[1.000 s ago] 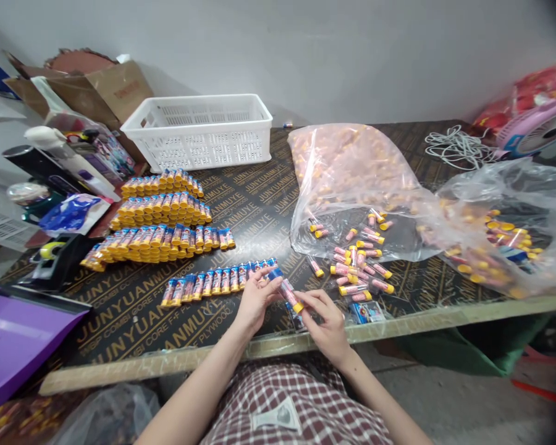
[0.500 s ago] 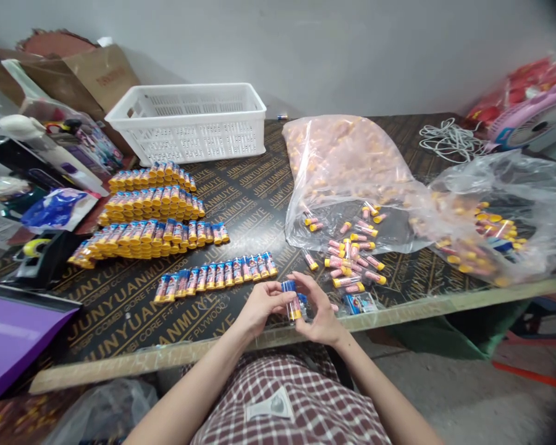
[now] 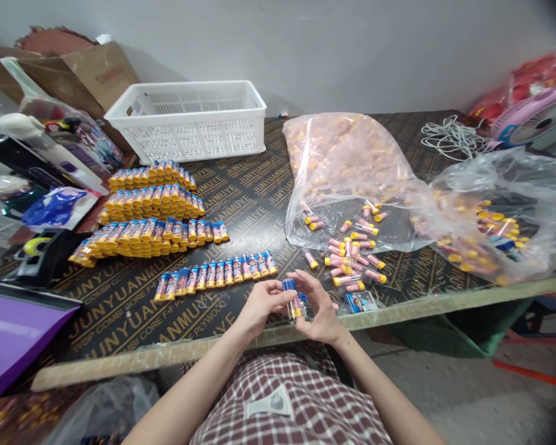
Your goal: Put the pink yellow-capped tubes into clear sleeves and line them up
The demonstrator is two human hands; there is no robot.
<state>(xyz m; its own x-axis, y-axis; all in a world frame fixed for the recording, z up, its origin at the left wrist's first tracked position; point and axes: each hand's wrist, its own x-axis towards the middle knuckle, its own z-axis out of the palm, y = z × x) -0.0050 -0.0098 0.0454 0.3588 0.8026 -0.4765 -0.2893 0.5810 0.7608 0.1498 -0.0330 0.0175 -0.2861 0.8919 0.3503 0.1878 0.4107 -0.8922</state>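
Note:
Over the table's front edge, a small clear tube [image 3: 292, 301] with a blue top, pink filling and yellow end is held between both hands. My left hand [image 3: 262, 306] is closed on it, thumb and fingers pinching its left side. The fingers of my right hand [image 3: 321, 312] curve around its right side, thumb near the yellow end. Beyond my left hand lies a row of labelled tubes [image 3: 219, 272] with blue tops and yellow ends. Right of my hands are loose pink tubes with yellow caps [image 3: 352, 254] and a pack of printed labels [image 3: 360, 302].
Stacked labelled tubes [image 3: 151, 204] stand at the left, before a white plastic basket [image 3: 199, 133]. A large clear bag [image 3: 347, 148] of pink tubes and another plastic bag [image 3: 528, 216] lie right. A tape dispenser [image 3: 46, 256], cable [image 3: 449, 137] and pink fan [image 3: 532, 111] stand around.
Almost nothing differs. Both hands keep the tube in the same place, and the view has shifted very slightly.

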